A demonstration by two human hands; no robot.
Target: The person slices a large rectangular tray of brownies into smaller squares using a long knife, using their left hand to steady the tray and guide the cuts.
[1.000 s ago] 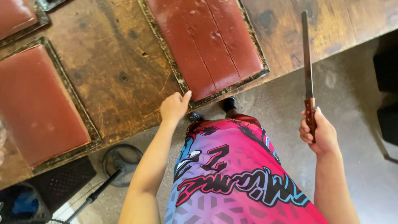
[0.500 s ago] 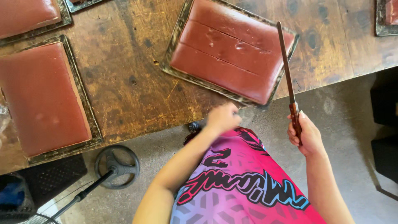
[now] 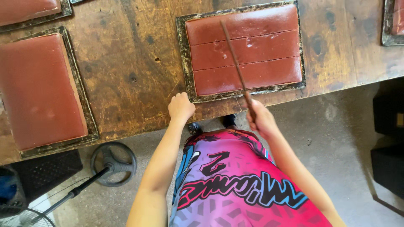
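A second tray (image 3: 80, 105) of red-brown slab lies to the left on the wooden table (image 3: 134, 63), with bare wood between. A fan stand (image 3: 113, 162) sits on the floor below. The right hand (image 3: 261, 120) grips a long knife (image 3: 235, 67), its blade pointing up and left across the cut slab (image 3: 244, 48). The left hand (image 3: 181, 107), curled shut and empty, rests at the table edge by the tray (image 3: 184, 63) corner.
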